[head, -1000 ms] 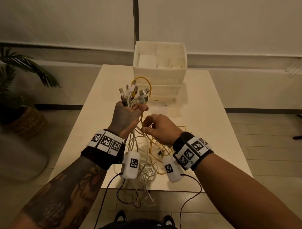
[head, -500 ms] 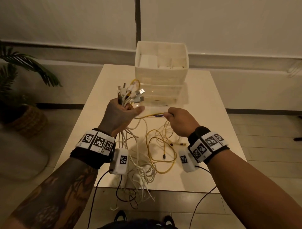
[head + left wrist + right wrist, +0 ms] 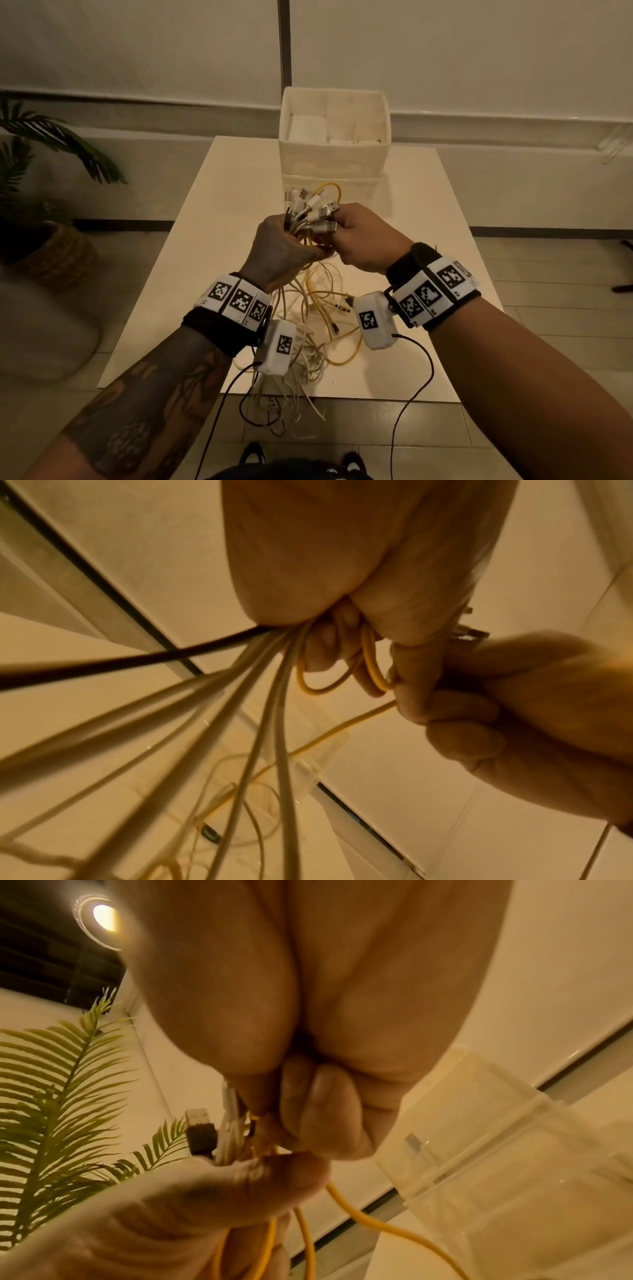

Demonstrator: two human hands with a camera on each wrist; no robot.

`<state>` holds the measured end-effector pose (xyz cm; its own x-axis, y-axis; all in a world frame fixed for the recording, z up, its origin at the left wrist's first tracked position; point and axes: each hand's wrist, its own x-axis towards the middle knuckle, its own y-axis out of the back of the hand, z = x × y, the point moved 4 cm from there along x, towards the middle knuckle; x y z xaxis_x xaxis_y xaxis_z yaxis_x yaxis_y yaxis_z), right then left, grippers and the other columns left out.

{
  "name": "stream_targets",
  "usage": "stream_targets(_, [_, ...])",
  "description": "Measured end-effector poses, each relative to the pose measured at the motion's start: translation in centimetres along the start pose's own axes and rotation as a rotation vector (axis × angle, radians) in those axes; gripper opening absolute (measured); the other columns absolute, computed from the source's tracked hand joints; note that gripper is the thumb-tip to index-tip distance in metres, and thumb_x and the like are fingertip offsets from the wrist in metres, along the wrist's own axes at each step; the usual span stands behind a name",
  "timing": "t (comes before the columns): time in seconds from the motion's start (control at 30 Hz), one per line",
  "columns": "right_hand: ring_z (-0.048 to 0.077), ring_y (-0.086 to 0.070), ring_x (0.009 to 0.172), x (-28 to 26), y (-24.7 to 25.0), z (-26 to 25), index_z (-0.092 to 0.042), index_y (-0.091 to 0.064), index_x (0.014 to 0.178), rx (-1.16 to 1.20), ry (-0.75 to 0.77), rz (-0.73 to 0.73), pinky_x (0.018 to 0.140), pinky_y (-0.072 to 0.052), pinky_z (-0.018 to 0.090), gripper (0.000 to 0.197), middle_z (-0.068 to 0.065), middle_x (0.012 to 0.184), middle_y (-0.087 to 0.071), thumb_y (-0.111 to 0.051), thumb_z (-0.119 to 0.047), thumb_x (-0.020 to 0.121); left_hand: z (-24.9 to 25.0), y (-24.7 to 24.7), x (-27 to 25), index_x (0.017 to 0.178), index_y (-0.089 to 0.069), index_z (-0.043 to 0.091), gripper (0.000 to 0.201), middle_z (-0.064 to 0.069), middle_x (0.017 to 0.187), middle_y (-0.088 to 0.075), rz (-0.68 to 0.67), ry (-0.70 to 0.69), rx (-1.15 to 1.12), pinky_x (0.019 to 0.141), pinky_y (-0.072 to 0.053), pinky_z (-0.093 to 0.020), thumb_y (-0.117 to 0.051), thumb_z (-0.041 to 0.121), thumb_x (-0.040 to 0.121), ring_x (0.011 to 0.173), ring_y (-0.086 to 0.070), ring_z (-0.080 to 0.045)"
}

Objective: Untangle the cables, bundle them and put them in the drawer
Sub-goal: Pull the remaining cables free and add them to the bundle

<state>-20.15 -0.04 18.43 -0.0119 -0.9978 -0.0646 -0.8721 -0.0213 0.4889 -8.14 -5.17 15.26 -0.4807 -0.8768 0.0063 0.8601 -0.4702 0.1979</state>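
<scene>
My left hand point(image 3: 284, 246) grips a bunch of cable ends point(image 3: 313, 214), white and yellow, with USB plugs sticking up above the fist. My right hand point(image 3: 363, 236) is pressed against it from the right and pinches the yellow cable point(image 3: 346, 1202) beside the plugs. In the left wrist view white cables point(image 3: 260, 696) and one black cable point(image 3: 103, 664) fan down from my left fist, and a yellow loop point(image 3: 325, 680) hangs between the hands. The loose tangle point(image 3: 318, 329) lies on the table under my wrists. The clear drawer unit point(image 3: 334, 195) stands behind the hands.
A white basket point(image 3: 334, 150) sits on top of the drawer unit at the far end of the white table point(image 3: 212, 240). A potted palm point(image 3: 41, 192) stands on the floor to the left. Cable ends hang over the table's near edge.
My right hand, which was pulling the yellow cable out to the right, has come back to the left hand and now holds the cable at the bunch. Both hands are higher.
</scene>
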Motion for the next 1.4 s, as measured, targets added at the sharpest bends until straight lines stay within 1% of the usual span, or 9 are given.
stream_targets(0.13, [-0.007,-0.052,0.047,0.5,-0.3,0.1,-0.004,-0.070,0.100,-0.022,0.014,0.036,0.048,-0.039,0.008,0.022,-0.005,0.073,-0.063,-0.048,-0.005,0.098,-0.1,0.2,0.1,0.100,-0.070,0.016,0.035,0.001,0.090,-0.073,0.001,0.007,0.008,0.067,-0.055,-0.021,-0.084,0.006,0.070,0.083,-0.071,-0.007])
stream_targets(0.3, [0.005,-0.049,0.056,-0.2,0.4,1.8,-0.010,-0.060,0.084,0.076,0.123,0.398,0.055,-0.043,0.017,0.012,0.001,0.080,-0.061,-0.055,-0.004,0.075,0.7,1.3,0.3,0.089,-0.069,0.018,0.020,0.000,0.082,-0.074,0.126,-0.005,-0.117,0.062,-0.056,-0.024,-0.081,0.009,0.075,0.074,-0.069,-0.011])
stream_targets(0.5, [0.010,-0.059,0.078,0.6,-2.6,3.7,-0.014,-0.070,0.094,-0.142,0.055,0.230,0.072,-0.046,0.020,0.008,-0.003,0.093,-0.065,-0.069,-0.014,0.086,0.9,1.8,0.6,0.086,-0.068,0.018,0.020,0.006,0.076,-0.074,0.101,-0.050,-0.169,0.063,-0.052,-0.020,-0.078,0.004,0.076,0.076,-0.071,-0.010])
stream_targets(0.67, [0.023,-0.056,0.082,0.7,-0.7,7.6,-0.011,-0.070,0.088,-0.337,-0.140,0.236,0.073,-0.043,0.032,0.021,0.008,0.087,-0.064,-0.056,-0.023,0.096,0.8,4.6,0.9,0.117,-0.059,0.004,0.058,0.002,0.093,-0.072,0.236,-0.041,-0.122,0.076,-0.056,-0.029,-0.086,0.023,0.070,0.081,-0.069,-0.006])
stream_targets(0.8, [0.020,-0.052,0.064,0.4,0.3,8.9,-0.007,-0.067,0.081,-0.271,-0.233,0.274,0.058,-0.039,0.028,0.028,0.006,0.071,-0.061,-0.053,-0.024,0.099,0.7,4.6,0.8,0.085,-0.061,0.024,0.025,0.008,0.085,-0.067,0.191,-0.007,0.025,0.069,-0.053,-0.009,-0.080,0.009,0.077,0.070,-0.063,0.010])
stream_targets(0.93, [0.011,-0.050,0.061,1.2,0.7,6.7,-0.016,-0.058,0.070,-0.246,-0.125,0.330,0.057,-0.035,0.025,0.034,-0.003,0.066,-0.057,-0.047,-0.026,0.100,-1.9,2.0,0.5,0.073,-0.061,0.025,0.027,0.005,0.080,-0.068,0.152,0.042,0.176,0.066,-0.049,-0.016,-0.084,0.011,0.072,0.075,-0.063,-0.011])
stream_targets(1.07, [0.008,-0.053,0.055,1.6,0.4,4.9,-0.005,-0.055,0.085,-0.131,-0.087,0.259,0.051,-0.039,0.016,0.022,0.000,0.070,-0.056,-0.045,-0.017,0.101,-2.9,0.3,0.8,0.076,-0.064,0.027,0.028,0.010,0.074,-0.067,0.123,0.103,0.071,0.063,-0.047,-0.023,-0.084,0.008,0.071,0.064,-0.060,-0.007])
stream_targets(1.17, [0.012,-0.056,0.054,1.8,-0.2,4.4,-0.001,-0.058,0.097,-0.002,-0.088,0.154,0.051,-0.042,0.025,0.016,0.012,0.075,-0.062,-0.045,-0.010,0.099,-2.6,0.1,1.0,0.081,-0.067,0.025,0.028,0.006,0.078,-0.071,0.107,0.094,0.064,0.065,-0.053,-0.028,-0.087,0.010,0.068,0.072,-0.067,-0.014])
stream_targets(1.4, [-0.008,-0.052,0.055,1.6,-0.4,3.2,-0.016,-0.064,0.087,0.032,0.003,0.125,0.058,-0.038,0.016,0.016,-0.013,0.071,-0.061,-0.054,-0.010,0.096,-1.5,0.2,0.7,0.086,-0.070,0.023,0.027,0.003,0.084,-0.074,0.082,0.069,0.077,0.067,-0.056,-0.025,-0.087,0.014,0.068,0.080,-0.071,-0.012])
